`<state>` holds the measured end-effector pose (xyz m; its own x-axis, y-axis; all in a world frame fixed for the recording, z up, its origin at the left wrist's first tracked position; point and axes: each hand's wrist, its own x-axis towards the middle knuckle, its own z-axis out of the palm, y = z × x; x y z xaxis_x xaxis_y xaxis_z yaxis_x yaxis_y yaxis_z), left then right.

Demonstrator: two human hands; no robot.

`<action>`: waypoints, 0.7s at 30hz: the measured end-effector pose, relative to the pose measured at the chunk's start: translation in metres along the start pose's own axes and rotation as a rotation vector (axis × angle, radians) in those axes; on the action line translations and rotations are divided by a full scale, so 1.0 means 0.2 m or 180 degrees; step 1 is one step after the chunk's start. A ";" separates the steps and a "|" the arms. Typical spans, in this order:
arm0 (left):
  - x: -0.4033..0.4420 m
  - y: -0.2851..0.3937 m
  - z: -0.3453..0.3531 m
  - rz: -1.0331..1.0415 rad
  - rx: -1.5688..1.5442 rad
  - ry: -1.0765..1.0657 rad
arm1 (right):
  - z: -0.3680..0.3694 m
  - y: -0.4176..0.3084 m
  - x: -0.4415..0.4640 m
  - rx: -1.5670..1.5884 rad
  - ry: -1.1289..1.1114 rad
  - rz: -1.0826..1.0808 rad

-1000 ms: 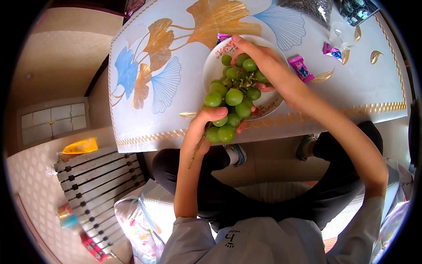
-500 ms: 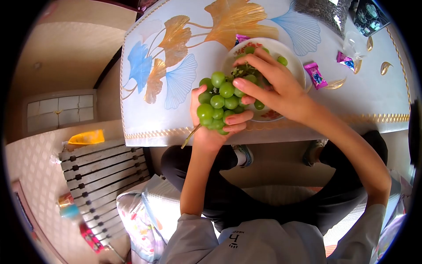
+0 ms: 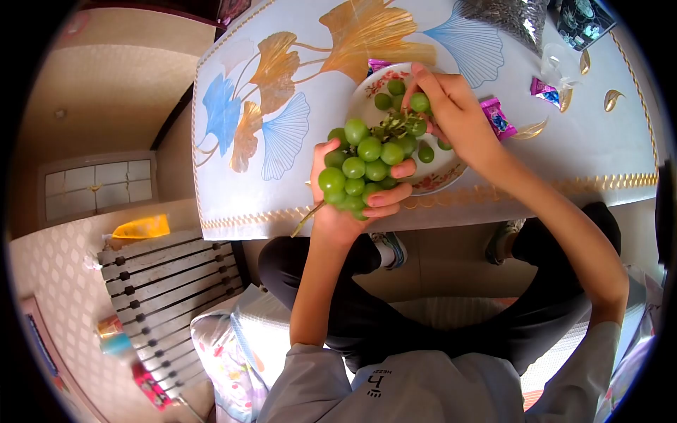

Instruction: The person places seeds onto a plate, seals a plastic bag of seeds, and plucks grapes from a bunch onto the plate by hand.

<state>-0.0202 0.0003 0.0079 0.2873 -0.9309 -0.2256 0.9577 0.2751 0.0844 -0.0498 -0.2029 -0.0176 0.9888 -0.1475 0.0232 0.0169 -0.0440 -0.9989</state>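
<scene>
A bunch of green grapes (image 3: 360, 168) rests in my left hand (image 3: 337, 215), whose fingers wrap round it from below. Its brown stem sticks out toward me at the lower left, and bare stalks show at the far right end. Over the plate, my right hand (image 3: 460, 116) is closed with a single grape (image 3: 419, 103) at its fingertips; whether that grape is fully off the stalk I cannot tell. Beneath both hands lies a white plate (image 3: 363, 106) with a red floral rim, partly hidden. Several loose grapes (image 3: 396, 87) sit on it.
Purple-wrapped candies (image 3: 498, 118) lie right of the plate, one near a clear plastic wrapper (image 3: 560, 65). At the back right are a bag of dark contents (image 3: 511, 21) and a dark patterned packet (image 3: 584, 22). A floral tablecloth (image 3: 247, 194) covers the table. A white radiator (image 3: 173, 282) stands at left.
My right hand has drawn back from the bunch's stalks, up and to the right, with a grape at its fingertips. The left hand still holds the bunch. The view has shifted slightly.
</scene>
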 end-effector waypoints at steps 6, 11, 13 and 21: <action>-0.01 -0.01 0.01 0.0172 0.0434 0.0314 | 0.04 -0.01 0.01 -0.0572 0.0460 -0.1024; -0.02 -0.04 0.05 0.0450 0.1290 0.1034 | 0.08 -0.12 -0.10 -0.1237 -0.0086 -0.0926; -0.01 -0.07 0.10 0.0569 0.1806 0.1239 | 0.06 -0.13 -0.11 -0.1243 -0.0408 -0.0765; -0.02 -0.05 0.04 0.0285 0.1601 0.0881 | 0.01 0.02 -0.07 -0.2036 -0.0013 -0.2261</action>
<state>-0.0314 -0.0017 0.0155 0.4252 -0.7931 -0.4361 0.8233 0.1388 0.5504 -0.0637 -0.1995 -0.0212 0.7792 0.1249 0.6141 0.5303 -0.6537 -0.5398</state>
